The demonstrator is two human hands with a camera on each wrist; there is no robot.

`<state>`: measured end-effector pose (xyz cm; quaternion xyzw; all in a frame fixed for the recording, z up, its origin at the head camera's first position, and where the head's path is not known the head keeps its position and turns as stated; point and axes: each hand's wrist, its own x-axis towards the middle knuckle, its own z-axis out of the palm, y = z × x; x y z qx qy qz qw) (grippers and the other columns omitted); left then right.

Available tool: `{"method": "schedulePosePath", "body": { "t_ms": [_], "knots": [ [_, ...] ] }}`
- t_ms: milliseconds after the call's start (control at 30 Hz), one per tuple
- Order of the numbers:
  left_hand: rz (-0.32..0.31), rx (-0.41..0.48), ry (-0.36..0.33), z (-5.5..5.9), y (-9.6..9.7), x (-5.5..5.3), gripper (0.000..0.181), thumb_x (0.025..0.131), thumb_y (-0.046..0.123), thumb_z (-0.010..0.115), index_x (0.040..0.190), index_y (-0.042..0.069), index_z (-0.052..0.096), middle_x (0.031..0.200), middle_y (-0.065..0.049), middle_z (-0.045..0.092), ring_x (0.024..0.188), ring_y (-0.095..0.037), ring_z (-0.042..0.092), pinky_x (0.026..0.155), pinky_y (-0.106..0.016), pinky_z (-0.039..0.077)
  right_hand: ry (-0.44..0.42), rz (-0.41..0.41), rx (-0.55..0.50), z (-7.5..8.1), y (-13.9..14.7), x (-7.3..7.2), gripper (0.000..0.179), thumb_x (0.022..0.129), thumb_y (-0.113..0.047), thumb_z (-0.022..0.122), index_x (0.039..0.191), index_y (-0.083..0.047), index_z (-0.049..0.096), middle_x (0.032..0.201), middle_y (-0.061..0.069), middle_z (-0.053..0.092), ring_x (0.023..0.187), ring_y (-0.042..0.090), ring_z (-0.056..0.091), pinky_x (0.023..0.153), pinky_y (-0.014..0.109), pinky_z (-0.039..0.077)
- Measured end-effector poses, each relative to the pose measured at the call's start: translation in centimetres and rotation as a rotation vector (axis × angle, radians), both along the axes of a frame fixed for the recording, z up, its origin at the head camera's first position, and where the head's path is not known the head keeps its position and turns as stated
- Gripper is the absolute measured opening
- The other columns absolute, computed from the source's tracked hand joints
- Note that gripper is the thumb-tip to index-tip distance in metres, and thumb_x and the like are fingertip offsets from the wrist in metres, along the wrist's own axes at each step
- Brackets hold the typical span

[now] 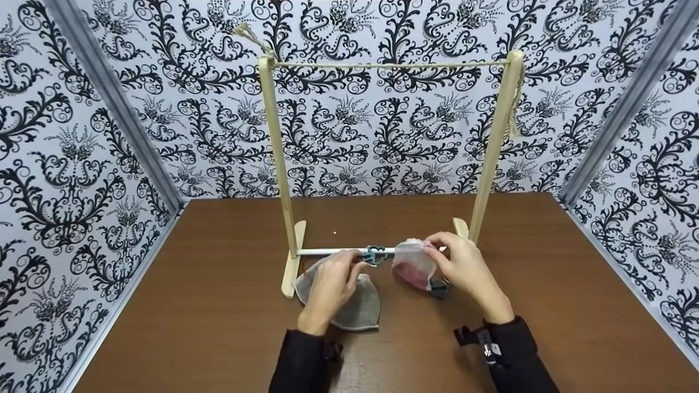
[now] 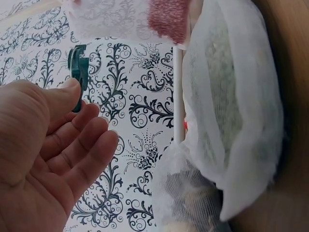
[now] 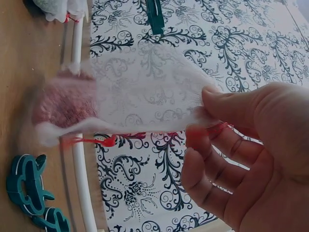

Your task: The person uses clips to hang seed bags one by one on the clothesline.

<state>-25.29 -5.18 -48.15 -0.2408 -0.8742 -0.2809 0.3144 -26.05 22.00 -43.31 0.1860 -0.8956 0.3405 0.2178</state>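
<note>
My left hand pinches a teal-green plastic clip between thumb and index finger, the other fingers loosely bent. To its right, my right hand pinches the upper edge of a sheer white mesh bag, which hangs raised near the stand's white rod. Dark red grains fill the bag's lower end, and a red drawstring dangles from it. Below my left hand, a mesh bag with pale green contents lies on the table. Another mesh bag holding dark pieces lies against it.
A wooden stand rises ahead, with a cord tied across its top and a white rod low between its posts. More green clips lie on the brown table near my right hand. Patterned walls enclose the table.
</note>
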Motion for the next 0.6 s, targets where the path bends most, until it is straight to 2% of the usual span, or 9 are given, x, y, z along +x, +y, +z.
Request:
{"method": "schedulePosePath", "body": {
  "t_ms": [167,300,433,600],
  "knots": [
    [-0.025,-0.008,-0.021,0.2,-0.4,0.2,0.015,0.1,0.018,0.066,0.11,0.008,0.069,0.099,-0.005,0.074,0.086,-0.017,0.07,0.076,-0.036,0.058,0.026,-0.011,-0.046,0.5,0.5,-0.1,0.01,0.091,-0.008,0.076,0.1,-0.006,0.076,0.092,0.005,0.077,0.075,0.009,0.067,0.069,0.023,0.055],
    [-0.029,-0.08,-0.007,1.1,-0.6,0.2,0.018,0.101,0.019,0.064,0.115,0.008,0.065,0.1,-0.005,0.071,0.084,-0.016,0.068,0.074,-0.035,0.058,0.012,-0.017,-0.074,1.2,0.9,-0.6,0.01,0.092,-0.008,0.075,0.101,-0.006,0.075,0.09,0.006,0.074,0.071,0.007,0.063,0.063,0.019,0.053],
    [-0.053,-0.222,0.053,2.6,-0.9,-0.1,0.02,0.1,0.022,0.065,0.115,0.008,0.063,0.094,-0.003,0.072,0.08,-0.018,0.07,0.069,-0.035,0.059,0.027,-0.031,-0.089,2.2,1.5,-1.2,0.01,0.092,-0.008,0.075,0.102,-0.006,0.075,0.091,0.008,0.075,0.072,0.01,0.064,0.063,0.016,0.052],
    [-0.104,-0.353,0.101,5.4,-1.1,-1.2,0.017,0.1,0.023,0.064,0.109,0.008,0.063,0.089,-0.002,0.074,0.077,-0.02,0.07,0.068,-0.034,0.06,0.046,-0.042,-0.081,4.1,2.8,-1.6,0.012,0.094,-0.006,0.072,0.105,-0.001,0.073,0.089,0.014,0.075,0.063,0.006,0.059,0.053,0.016,0.05]
  ]
}}
